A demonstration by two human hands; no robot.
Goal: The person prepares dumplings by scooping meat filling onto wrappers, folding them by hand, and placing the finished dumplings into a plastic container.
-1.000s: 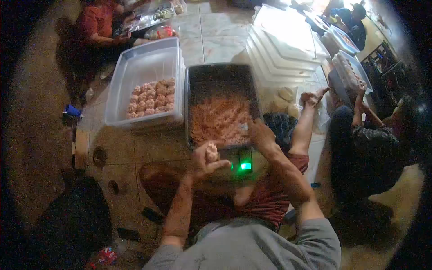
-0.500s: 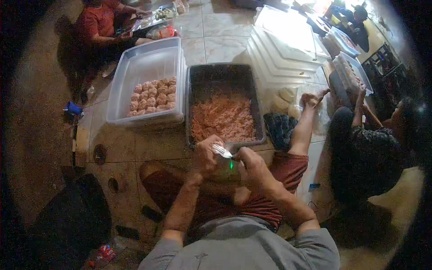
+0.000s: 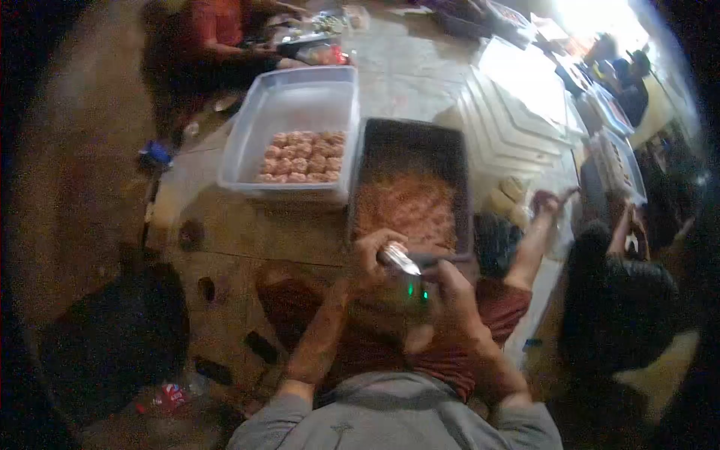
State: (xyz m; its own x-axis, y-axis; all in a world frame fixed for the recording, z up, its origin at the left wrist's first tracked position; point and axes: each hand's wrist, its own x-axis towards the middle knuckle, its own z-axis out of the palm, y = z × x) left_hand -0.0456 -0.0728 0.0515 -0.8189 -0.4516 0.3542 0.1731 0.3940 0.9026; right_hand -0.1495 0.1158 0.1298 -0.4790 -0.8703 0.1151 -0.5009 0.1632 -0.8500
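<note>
My right hand [image 3: 454, 291] grips a metal fork [image 3: 403, 260], blurred now, whose shiny head reaches toward my left hand [image 3: 369, 253]. The fingers of that left hand curl around a small pinkish lump of minced mixture, mostly hidden by the hand and the fork. Both hands are at the near edge of a dark tub [image 3: 463, 187]. Loose pinkish-orange minced mixture [image 3: 409, 199] fills the tub's nearer part. To its left, a clear plastic bin [image 3: 289, 90] holds rows of rounded meatballs [image 3: 304, 157] along its near side.
Stacked translucent lids or trays [image 3: 510, 112] stand beyond the tub on the right. A dark cloth [image 3: 496, 244] lies beside the tub. One person in a red shirt [image 3: 217, 30] sits at far left; another in dark clothes [image 3: 622, 300] sits at right by a bin [image 3: 619, 165].
The head view has shifted, so the scene sits further right and is blurred. Both hands stay together at the tub's near edge, the fork still at my left hand.
</note>
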